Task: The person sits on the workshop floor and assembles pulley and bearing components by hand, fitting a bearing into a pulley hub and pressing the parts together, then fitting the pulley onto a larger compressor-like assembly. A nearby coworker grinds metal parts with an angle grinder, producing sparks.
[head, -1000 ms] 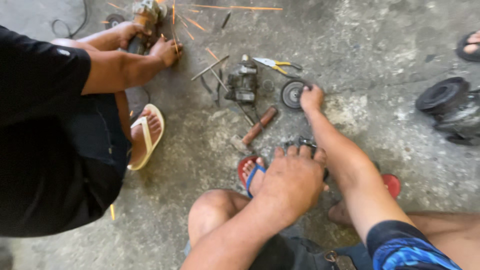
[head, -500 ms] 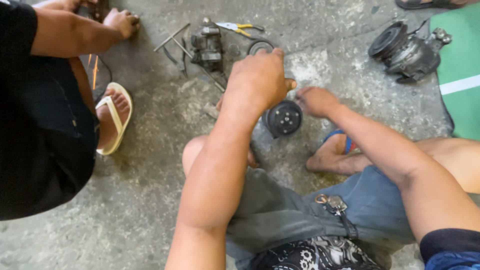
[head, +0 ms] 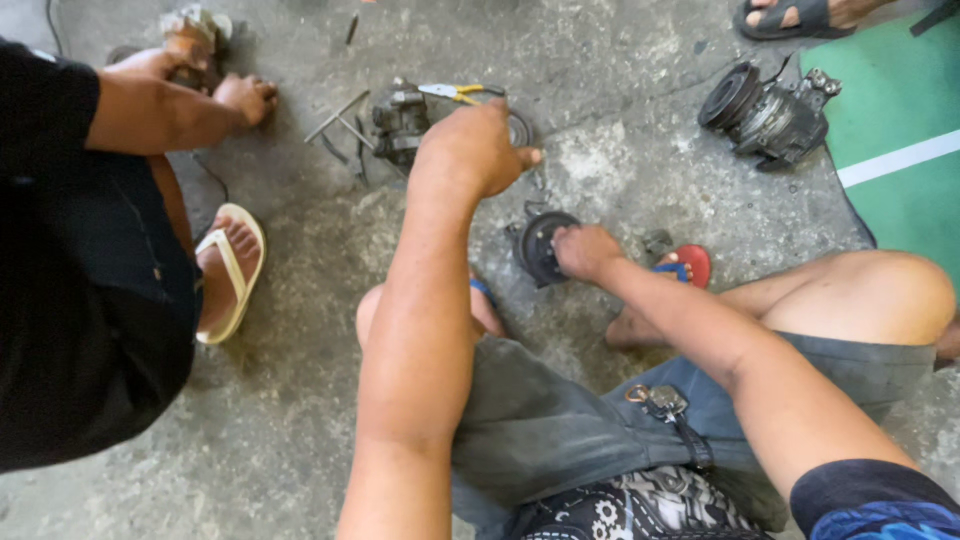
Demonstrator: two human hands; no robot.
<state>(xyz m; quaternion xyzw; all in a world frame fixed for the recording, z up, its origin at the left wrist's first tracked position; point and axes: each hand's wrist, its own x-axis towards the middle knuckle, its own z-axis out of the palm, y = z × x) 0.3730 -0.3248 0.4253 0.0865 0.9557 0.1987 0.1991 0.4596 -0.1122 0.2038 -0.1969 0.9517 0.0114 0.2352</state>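
A black round pulley-like part (head: 538,250) lies on the concrete floor between my knees. My right hand (head: 587,250) grips its right edge with the fingers curled on it. My left hand (head: 470,150) is raised further away, seen from the back, with the fingers curled under and one fingertip sticking out to the right. It hovers next to a dark metal ring (head: 519,129) and yellow-handled pliers (head: 455,93). Whether it holds anything is hidden.
A small grey engine part (head: 400,125) and thin metal rods (head: 338,120) lie beside the pliers. A co-worker in black squats at left, hands on a power tool (head: 190,40), sandalled foot (head: 228,270) close by. A compressor (head: 770,110) sits by a green mat (head: 900,110).
My left hand has lifted off the round part and gone forward toward the pliers. My right hand has closed on the round part. The view has swung right and closer.
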